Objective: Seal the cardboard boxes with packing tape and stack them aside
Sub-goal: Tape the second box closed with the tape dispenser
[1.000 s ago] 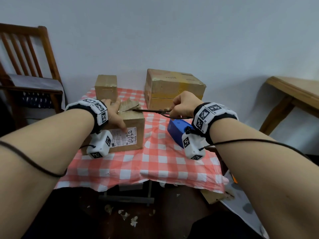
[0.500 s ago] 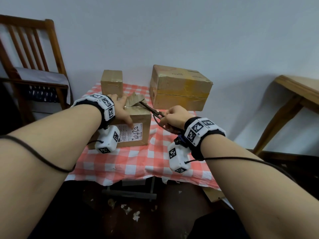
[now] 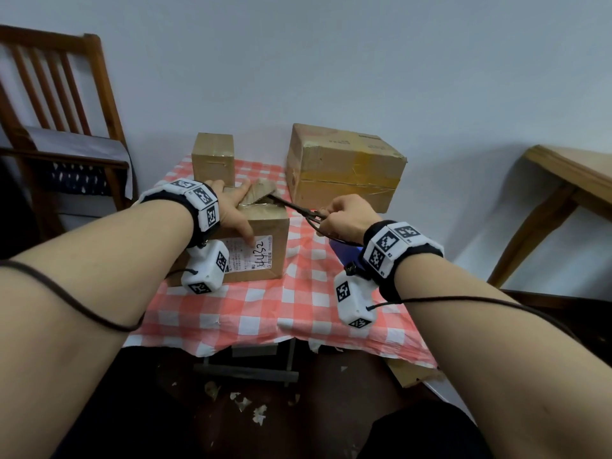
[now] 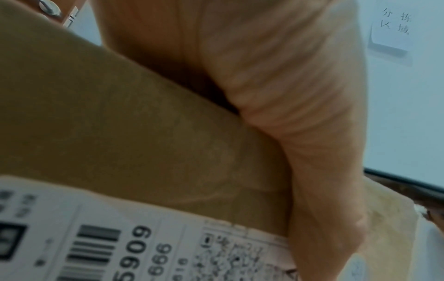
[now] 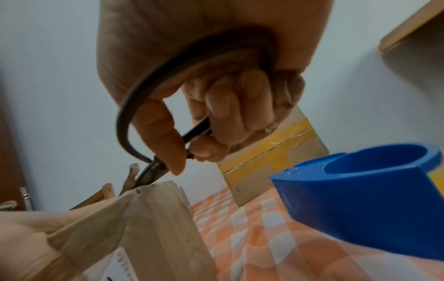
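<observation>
Cardboard flap (image 3: 261, 190) hiding scissor (image 3: 291, 207) tips

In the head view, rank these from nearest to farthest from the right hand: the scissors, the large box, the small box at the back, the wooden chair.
1. scissors: gripped in the right hand itself.
2. large box: just behind the hand, at the table's back right.
3. small box: back left of the table, beyond the labelled box.
4. wooden chair: off the table, far left.
</observation>
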{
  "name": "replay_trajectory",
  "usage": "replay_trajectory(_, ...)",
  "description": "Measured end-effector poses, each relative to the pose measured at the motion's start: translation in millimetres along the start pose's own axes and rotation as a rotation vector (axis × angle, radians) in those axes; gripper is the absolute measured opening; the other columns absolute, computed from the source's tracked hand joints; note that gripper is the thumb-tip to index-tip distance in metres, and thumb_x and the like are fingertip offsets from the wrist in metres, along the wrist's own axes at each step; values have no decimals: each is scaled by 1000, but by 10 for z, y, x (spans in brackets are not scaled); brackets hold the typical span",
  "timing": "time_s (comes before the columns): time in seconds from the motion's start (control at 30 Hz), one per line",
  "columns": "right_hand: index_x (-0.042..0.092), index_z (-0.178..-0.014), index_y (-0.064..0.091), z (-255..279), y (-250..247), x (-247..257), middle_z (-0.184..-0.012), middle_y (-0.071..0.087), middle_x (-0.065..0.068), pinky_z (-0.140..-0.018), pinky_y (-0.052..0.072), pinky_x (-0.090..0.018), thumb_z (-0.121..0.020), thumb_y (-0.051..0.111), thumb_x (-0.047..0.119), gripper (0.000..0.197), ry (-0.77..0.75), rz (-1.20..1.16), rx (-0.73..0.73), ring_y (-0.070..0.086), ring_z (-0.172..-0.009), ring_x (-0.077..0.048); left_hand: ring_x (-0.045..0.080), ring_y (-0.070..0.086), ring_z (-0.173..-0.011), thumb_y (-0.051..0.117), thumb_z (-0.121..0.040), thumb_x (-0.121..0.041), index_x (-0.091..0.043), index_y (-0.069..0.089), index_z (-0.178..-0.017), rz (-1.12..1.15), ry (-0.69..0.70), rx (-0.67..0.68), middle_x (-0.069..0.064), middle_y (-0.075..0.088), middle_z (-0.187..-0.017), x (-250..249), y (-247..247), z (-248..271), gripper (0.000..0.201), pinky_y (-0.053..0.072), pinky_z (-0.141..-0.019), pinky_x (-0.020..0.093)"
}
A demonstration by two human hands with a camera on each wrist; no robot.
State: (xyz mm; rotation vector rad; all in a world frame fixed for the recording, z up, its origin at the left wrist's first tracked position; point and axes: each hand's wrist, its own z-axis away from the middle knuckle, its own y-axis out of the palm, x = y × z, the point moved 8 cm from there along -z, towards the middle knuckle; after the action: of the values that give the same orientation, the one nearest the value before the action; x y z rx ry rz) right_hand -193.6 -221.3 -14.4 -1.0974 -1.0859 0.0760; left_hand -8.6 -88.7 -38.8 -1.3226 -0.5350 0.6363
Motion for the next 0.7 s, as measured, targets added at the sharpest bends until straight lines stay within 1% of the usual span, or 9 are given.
replay_trajectory(0.03, 12, -69, 59, -4, -11, 18, -81, 62, -2, -67, 46, -26, -75, 69, 9, 12, -2, -1, 4, 54, -76, -19, 37, 19, -137, 63, -32, -78, -46, -9, -146, 0, 2, 1, 16, 21, -148, -4, -3, 7, 139, 25, -110, 51)
replay_trajectory(0.1, 11, -69, 59, -13, -6, 8, -76, 60, -3, -65, 44, -26, -75, 69, 10, 11, 10, -5, -24, 53, -72, -20, 38, 20, -136, 63, -33, -79, -48, -10, -145, -3, 5, 2, 17, 21, -148, -5, -6, 11, 137, 26, -110, 51)
replay_trajectory(0.2, 8, -76, 61, -14, -7, -36, -71, 59, -5, -62, 46, -29, -76, 69, 10, 8, 34, -119, -99, 54, -67, -21, 39, 21, -135, 67, -40, -78, -52, -9, -144, -11, 7, 1, 18, 22, -147, -1, -9, 13, 131, 28, -109, 53)
replay_trajectory(0.27, 6, -78, 63, -23, -9, -43, -73, 59, -7, -61, 48, -31, -75, 70, 11, 9, 50, -158, -98, 54, -64, -22, 39, 22, -135, 68, -42, -79, -54, -8, -143, -16, 8, 4, 18, 22, -147, -4, -17, 20, 129, 28, -109, 53)
replay_trajectory(0.37, 7, -69, 61, -31, -21, -64, -65, 53, -6, -56, 39, -24, -78, 66, 14, 12, 88, -18, -80, 48, -59, -19, 38, 19, -137, 70, -44, -77, -54, -8, -143, -11, 0, 15, 17, 20, -149, -1, -15, 26, 128, 26, -110, 52)
replay_trajectory(0.43, 8, -63, 55, -37, -31, -102, -59, 47, -4, -53, 35, -23, -79, 62, 15, 19, 123, 41, -87, 45, -57, -20, 38, 18, -138, 70, -45, -76, -55, -9, -142, -10, -2, 14, 17, 18, -150, 0, -17, 32, 127, 25, -110, 52)
replay_trajectory(0.5, 10, -60, 48, -35, -29, -130, -56, 41, -4, -49, 30, -22, -80, 61, 16, 25, 152, 79, -92, 40, -53, -19, 38, 18, -138, 73, -50, -74, -55, -9, -142, -9, 2, 5, 17, 19, -150, -10, -22, 37, 125, 25, -111, 50)
replay_trajectory(0.6, 10, -60, 48, -36, -4, -102, -56, 41, -4, -49, 30, -22, -81, 60, 16, 26, 132, 108, -69, 41, -55, -19, 38, 21, -136, 74, -53, -71, -55, -8, -142, -10, 9, -9, 18, 22, -148, -23, -41, 42, 122, 27, -109, 47)
replay_trajectory(0.7, 9, -59, 49, -33, -2, -82, -61, 45, -5, -53, 33, -23, -80, 59, 16, 24, 84, 112, -73, 43, -60, -21, 37, 24, -135, 74, -52, -72, -55, -6, -143, -9, 18, -13, 18, 25, -146, -33, -49, 46, 122, 29, -108, 46)
